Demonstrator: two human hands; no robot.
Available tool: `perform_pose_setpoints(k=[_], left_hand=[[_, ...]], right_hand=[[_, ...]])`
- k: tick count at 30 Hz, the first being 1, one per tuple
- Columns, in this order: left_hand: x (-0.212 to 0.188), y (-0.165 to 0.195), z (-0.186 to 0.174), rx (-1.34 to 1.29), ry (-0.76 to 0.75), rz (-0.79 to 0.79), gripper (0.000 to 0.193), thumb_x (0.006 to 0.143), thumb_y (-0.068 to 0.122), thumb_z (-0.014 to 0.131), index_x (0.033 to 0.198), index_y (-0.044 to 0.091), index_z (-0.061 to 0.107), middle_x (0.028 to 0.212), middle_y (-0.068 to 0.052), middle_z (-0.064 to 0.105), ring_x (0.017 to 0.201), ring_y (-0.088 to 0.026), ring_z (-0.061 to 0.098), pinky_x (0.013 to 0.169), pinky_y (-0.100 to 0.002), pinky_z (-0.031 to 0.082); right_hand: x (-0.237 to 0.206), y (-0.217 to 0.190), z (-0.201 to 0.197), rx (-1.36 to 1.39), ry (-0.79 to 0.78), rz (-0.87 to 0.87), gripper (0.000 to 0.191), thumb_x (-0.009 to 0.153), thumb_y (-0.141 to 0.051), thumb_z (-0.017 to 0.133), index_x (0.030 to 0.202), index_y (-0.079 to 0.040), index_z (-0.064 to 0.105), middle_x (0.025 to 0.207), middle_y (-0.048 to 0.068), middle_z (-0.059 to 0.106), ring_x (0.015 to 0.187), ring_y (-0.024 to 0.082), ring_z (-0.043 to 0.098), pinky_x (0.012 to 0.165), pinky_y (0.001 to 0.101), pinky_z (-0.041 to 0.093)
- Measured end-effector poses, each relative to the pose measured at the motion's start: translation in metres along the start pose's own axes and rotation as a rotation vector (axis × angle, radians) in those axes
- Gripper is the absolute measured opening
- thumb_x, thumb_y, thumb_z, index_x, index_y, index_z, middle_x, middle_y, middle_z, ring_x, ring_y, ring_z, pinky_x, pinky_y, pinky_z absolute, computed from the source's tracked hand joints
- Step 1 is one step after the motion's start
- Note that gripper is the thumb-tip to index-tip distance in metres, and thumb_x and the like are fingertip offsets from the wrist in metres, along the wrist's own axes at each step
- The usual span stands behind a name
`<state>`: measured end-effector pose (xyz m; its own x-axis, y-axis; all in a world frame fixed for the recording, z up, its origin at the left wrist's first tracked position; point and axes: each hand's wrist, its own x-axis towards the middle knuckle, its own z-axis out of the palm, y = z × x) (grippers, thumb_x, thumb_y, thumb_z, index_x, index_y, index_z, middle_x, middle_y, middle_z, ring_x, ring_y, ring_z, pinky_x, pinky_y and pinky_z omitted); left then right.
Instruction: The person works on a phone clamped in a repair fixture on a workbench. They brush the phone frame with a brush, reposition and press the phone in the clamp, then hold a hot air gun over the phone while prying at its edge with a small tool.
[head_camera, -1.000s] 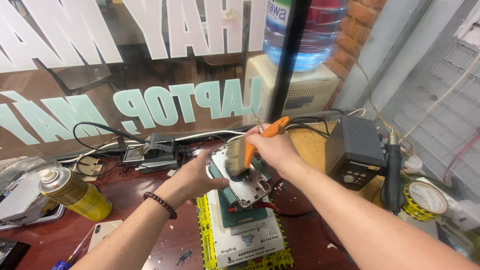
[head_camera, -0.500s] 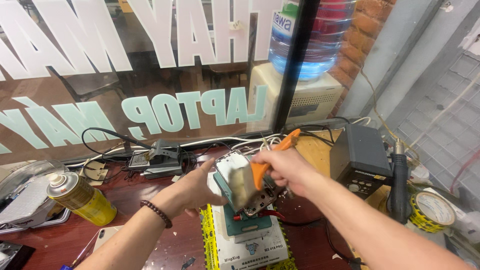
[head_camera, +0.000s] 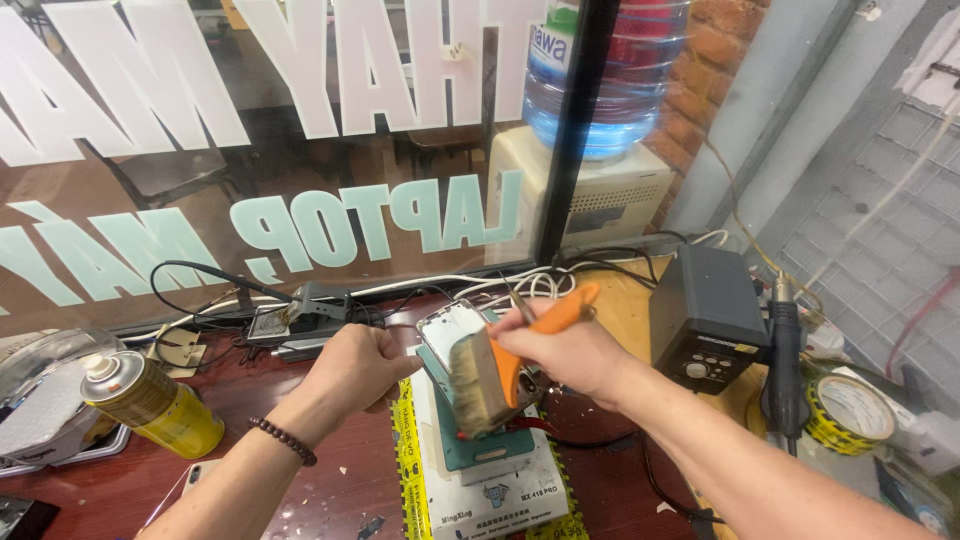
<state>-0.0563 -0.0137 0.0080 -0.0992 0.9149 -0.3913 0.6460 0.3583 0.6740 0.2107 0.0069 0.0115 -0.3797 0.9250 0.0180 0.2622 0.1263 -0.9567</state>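
Observation:
My right hand (head_camera: 565, 350) grips an orange-handled paintbrush (head_camera: 490, 375), its pale bristles pointing down over a phone frame. My left hand (head_camera: 350, 365) is closed around the left edge of that white phone frame (head_camera: 445, 335), tilting it up off a teal holder (head_camera: 490, 450). The holder sits on a white pad (head_camera: 490, 495) with a yellow border, on the dark red workbench (head_camera: 300, 480). A dark bead bracelet circles my left wrist.
A yellow spray can (head_camera: 150, 405) lies at the left. A black soldering station (head_camera: 705, 315), a hot-air handle (head_camera: 780, 370) and a tape roll (head_camera: 850, 410) stand at the right. Cables run along the window; a water bottle (head_camera: 610, 70) stands behind the glass.
The brush has swung from handle-up over the phone to bristles-down in front of it. My left hand has tilted the phone frame up. The view has shifted slightly.

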Motion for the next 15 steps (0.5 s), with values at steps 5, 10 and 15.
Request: perform_pose_setpoints(k=[5,10,15], left_hand=[[-0.005,-0.023,-0.009,-0.101,-0.023,-0.048,0.024,0.095,0.022,0.070,0.090,-0.001,0.074,0.074,-0.008,0.072,0.058,-0.016,0.063,0.055,-0.030,0.055],[-0.017,-0.013,-0.005,-0.214,-0.119,-0.070,0.020,0.094,0.022,0.071,0.101,0.005,0.079,0.082,-0.007,0.074,0.064,-0.013,0.065,0.060,-0.029,0.059],[-0.023,0.017,0.000,-0.240,-0.164,0.032,0.022,0.092,0.025,0.072,0.097,0.004,0.078,0.080,-0.004,0.072,0.065,-0.012,0.065,0.059,-0.028,0.057]], right_hand=[[-0.005,0.010,-0.066,-0.234,0.257,0.141,0.021,0.083,-0.021,0.071,0.095,-0.007,0.079,0.090,-0.001,0.078,0.087,0.010,0.069,0.081,0.0272,0.052],[0.001,-0.002,-0.070,-0.113,0.494,0.007,0.019,0.085,-0.020,0.070,0.097,-0.006,0.075,0.092,0.000,0.075,0.086,0.011,0.067,0.077,0.0285,0.053],[-0.006,-0.005,-0.012,0.026,0.091,0.088,0.020,0.085,-0.020,0.072,0.097,-0.005,0.077,0.091,0.003,0.074,0.081,0.013,0.064,0.072,0.0308,0.050]])
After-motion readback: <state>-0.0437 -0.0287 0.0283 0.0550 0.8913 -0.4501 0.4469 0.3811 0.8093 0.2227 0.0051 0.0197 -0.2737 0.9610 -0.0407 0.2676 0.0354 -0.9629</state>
